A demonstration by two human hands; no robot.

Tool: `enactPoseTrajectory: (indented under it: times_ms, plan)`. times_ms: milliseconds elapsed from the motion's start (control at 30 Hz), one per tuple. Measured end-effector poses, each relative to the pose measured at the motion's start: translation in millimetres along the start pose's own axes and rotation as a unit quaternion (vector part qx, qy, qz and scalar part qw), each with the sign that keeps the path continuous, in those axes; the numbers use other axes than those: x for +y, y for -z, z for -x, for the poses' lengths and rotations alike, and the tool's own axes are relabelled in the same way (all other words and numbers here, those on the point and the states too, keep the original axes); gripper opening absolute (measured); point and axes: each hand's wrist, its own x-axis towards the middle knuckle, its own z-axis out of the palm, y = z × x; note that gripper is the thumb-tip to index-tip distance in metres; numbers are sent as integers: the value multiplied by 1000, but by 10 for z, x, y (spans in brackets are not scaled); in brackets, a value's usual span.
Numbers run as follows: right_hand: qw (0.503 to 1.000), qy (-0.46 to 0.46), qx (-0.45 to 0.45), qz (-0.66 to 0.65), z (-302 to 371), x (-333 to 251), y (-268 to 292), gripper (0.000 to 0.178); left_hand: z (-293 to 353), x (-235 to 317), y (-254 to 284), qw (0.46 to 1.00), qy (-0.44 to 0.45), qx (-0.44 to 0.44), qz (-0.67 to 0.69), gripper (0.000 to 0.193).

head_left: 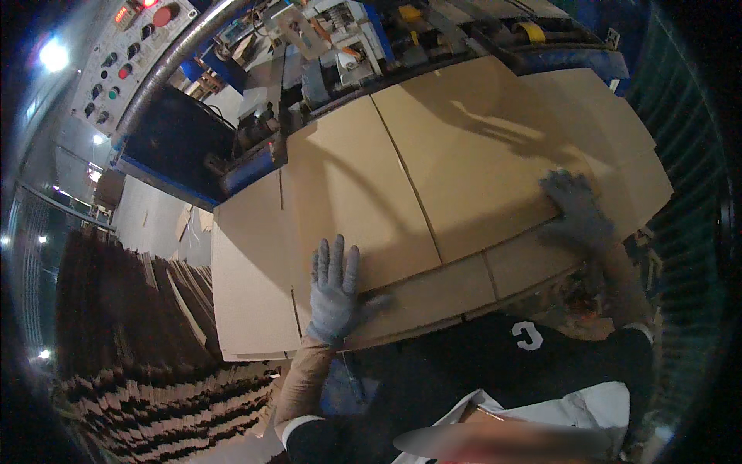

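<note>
A large flat cardboard box blank (363, 185) with creased panels lies in front of me, its far edge at the machine (340, 46). My left hand (334, 298), in a grey glove, rests flat on its near left part with the fingers stretched forward. Toward the right, my right hand (576, 209), gloved too, lies on the cardboard near its right end, fingers spread. Neither hand grips anything. A narrow folded strip (456, 282) of cardboard runs along the near side between the hands.
At the left stand tall stacks of flat cardboard sheets (154, 387). A control panel (127, 66) with knobs and a red button sits at the upper left beside a metal pipe (174, 73). Dark green ribbed curtain-like material (688, 155) hangs at the right.
</note>
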Motion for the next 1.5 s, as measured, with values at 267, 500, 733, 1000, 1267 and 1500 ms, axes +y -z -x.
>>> enactPoseTrajectory:
  times_ms: [267,500,733,1000,1267,1500]
  plan:
    - [994,23,103,19,-7,366,-159,72,-113,-600,-156,983,-148,75,-82,61]
    - [989,32,141,-14,-1156,454,-268,58,-1087,-1193,-758,988,-62,70,-121,57]
    - [988,25,137,-59,-1663,834,-480,50,-1311,-1031,-613,961,253,80,-77,33]
    - [984,48,169,10,-1737,1226,-498,43,961,-697,-14,650,746,139,26,93]
    - [947,-82,308,34,-888,1993,-569,36,1102,-651,-85,601,772,208,2,91]
    - [818,-289,491,77,957,2729,-769,33,1574,-936,26,542,548,601,212,50]
